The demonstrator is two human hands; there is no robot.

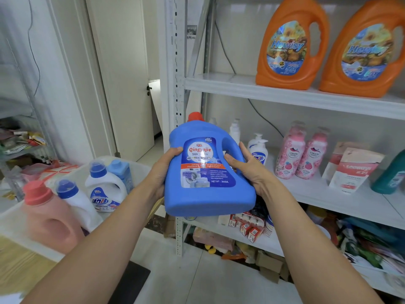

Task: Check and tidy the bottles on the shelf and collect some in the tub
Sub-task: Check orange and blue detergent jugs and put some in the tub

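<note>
Currently we hold one blue jug (208, 172) upright before the shelf (285, 95), left hand (163, 170) and right hand (247, 170) each curled round a side. Two orange jugs (291, 44) stand on the upper board and two pink bottles (289, 154) below. The tub (140, 166), left, holds four bottles (105, 189). White door (122, 73), pale floor (197, 281).

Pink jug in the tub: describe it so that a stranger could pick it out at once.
Left of the shelving and the held blue jug stands a white tub of bottles. The pink jug is the nearest one, at its left end. It alone is pink with a reddish cap; the white bottles beside it have blue caps.
</note>
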